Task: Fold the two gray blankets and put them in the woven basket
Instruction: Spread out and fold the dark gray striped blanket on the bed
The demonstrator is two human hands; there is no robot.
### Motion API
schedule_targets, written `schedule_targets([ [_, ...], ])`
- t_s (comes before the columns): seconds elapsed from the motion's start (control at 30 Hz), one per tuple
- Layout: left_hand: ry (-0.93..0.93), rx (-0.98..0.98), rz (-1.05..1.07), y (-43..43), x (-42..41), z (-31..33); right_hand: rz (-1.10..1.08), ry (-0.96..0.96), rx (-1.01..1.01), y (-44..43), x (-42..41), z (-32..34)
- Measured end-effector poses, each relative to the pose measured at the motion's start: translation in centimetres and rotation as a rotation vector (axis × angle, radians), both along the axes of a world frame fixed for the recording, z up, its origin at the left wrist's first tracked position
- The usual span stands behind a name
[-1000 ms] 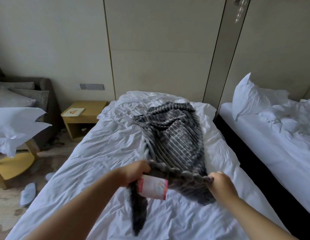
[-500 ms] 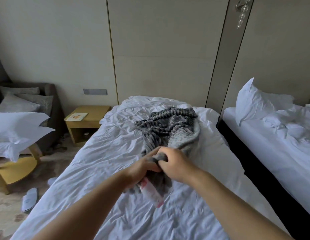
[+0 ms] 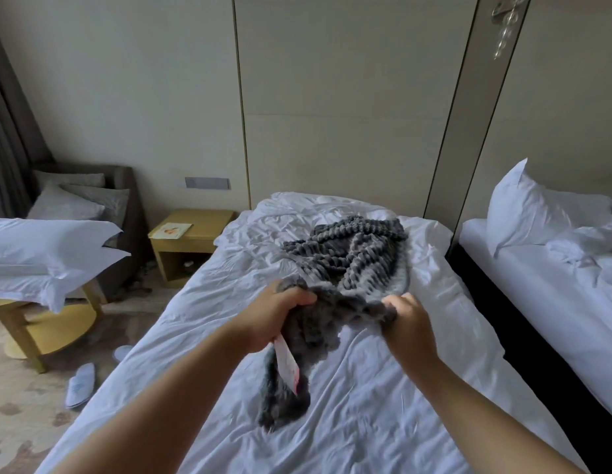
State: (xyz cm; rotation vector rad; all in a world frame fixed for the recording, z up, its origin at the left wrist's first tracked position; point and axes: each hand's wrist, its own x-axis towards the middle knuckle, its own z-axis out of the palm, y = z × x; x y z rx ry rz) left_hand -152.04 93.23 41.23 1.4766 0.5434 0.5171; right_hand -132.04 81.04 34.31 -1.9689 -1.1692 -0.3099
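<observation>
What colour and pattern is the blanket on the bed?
The blanket is dark gray with raised ribs; head view.

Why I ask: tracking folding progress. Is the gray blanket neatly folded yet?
No, the gray blanket lies bunched on the bed, its near edge gripped by the left hand and right hand.

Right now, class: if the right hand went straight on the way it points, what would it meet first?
The right hand would probably meet the bunched gray ribbed blanket it grips, heaped on the white bed.

You've got 1 gray ribbed blanket [image 3: 349,258] crumpled mid-length on the bed [image 3: 366,432], near edge gathered and raised off it, white tag [image 3: 286,362] hanging beneath.
</observation>
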Motion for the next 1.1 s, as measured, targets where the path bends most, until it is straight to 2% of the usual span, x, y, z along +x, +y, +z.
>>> schedule_targets([
  [0.03,-0.043,-0.121,-0.009,0.8,-0.7,0.3,-0.073,0.054,0.040,0.1,0.9,0.2],
  [0.1,-0.089,-0.201,-0.045,2.1,-2.0,1.1,-0.193,0.211,0.077,0.1,3.0,0.2],
  [0.17,-0.195,-0.170,-0.050,3.3,-3.4,1.8,-0.286,0.514,0.120,-0.7,5.6,0.1],
  [0.23,-0.319,-0.143,-0.007,5.0,-5.3,2.5,-0.301,0.942,0.318,-1.8,7.8,0.5],
  [0.27,-0.368,-0.167,0.037,5.9,-6.2,2.8,-0.289,1.082,0.421,-2.3,8.8,0.7],
  [0.3,-0.394,-0.179,0.084,6.9,-6.9,2.7,-0.272,1.123,0.454,-2.5,9.6,0.7],
  [0.33,-0.385,-0.176,0.135,7.6,-7.4,2.5,-0.244,1.100,0.404,-2.4,9.7,0.8],
  [0.4,-0.277,-0.147,0.204,7.8,-7.1,1.9,-0.175,0.993,0.120,-1.4,8.0,1.6],
  [0.5,-0.081,-0.152,0.126,5.5,-4.5,1.5,0.081,0.838,-0.374,0.7,3.2,2.0],
  [0.53,-0.040,-0.184,0.081,4.6,-3.6,1.6,0.189,0.774,-0.452,1.5,1.7,1.8],
  [0.6,0.014,-0.215,-0.030,3.1,-2.3,2.2,0.310,0.651,-0.450,3.4,-0.8,1.1],
  [0.67,0.051,-0.171,-0.122,2.5,-2.0,2.8,0.303,0.606,-0.381,4.7,-2.1,0.2],
  [0.8,0.100,0.002,-0.253,3.8,-3.3,3.8,0.003,0.403,-0.297,5.3,-0.7,0.0],
  [0.87,0.308,0.267,-0.167,6.2,-4.4,4.1,-0.059,0.517,-0.217,4.7,0.7,1.1],
  [0.93,0.713,0.587,0.182,10.1,-6.0,3.6,-0.132,0.649,-0.222,3.9,2.3,2.6],
  [1.0,1.163,0.703,0.531,12.3,-8.3,2.8,-0.225,0.692,-0.245,3.0,3.4,4.1],
  [1.03,1.264,0.696,0.563,12.5,-8.8,2.2,-0.242,0.714,-0.250,2.7,3.3,4.9],
  [1.07,1.265,0.689,0.484,12.2,-8.6,1.6,-0.223,0.732,-0.258,2.7,2.6,5.8],
  [1.1,1.163,0.693,0.331,11.3,-7.8,1.0,-0.167,0.717,-0.287,3.0,1.3,6.7],
])
